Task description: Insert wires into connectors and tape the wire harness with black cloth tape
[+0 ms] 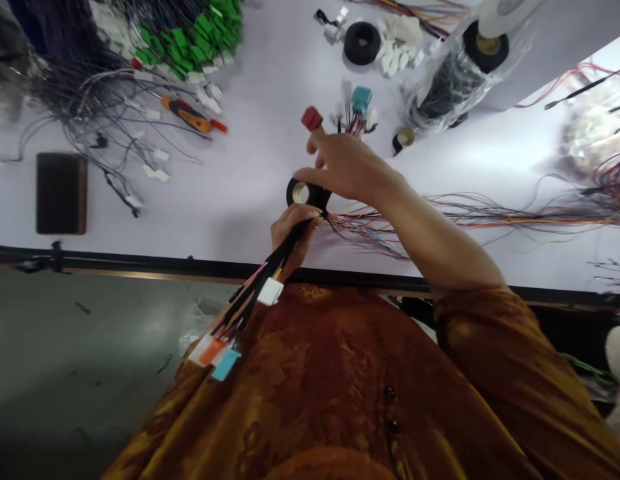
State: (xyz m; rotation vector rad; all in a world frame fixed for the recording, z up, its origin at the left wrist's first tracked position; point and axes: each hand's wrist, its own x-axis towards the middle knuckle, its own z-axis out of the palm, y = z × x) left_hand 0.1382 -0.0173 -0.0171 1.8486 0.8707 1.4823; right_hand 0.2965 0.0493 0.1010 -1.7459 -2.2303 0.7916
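My left hand [291,235] is closed around a black-taped wire harness [285,248] near the table's front edge. White, orange and light-blue connectors [226,364] hang from the harness's lower end over my clothing. Loose coloured wires [370,230] run from its taped end to the right. Just above my left hand is a black tape roll [301,192], partly covered by my right hand. My right hand [340,163] is spread above the roll with its fingers apart. Its fingertips are near a red connector [311,119]; whether they touch it is unclear. A teal connector [361,99] lies behind.
Green connectors [190,40] and tangled wires [110,87] fill the back left, beside an orange-black tool [186,115]. A dark phone-like object [61,193] lies at left. Another tape roll [362,43] and plastic-wrapped rolls [450,83] are at back right.
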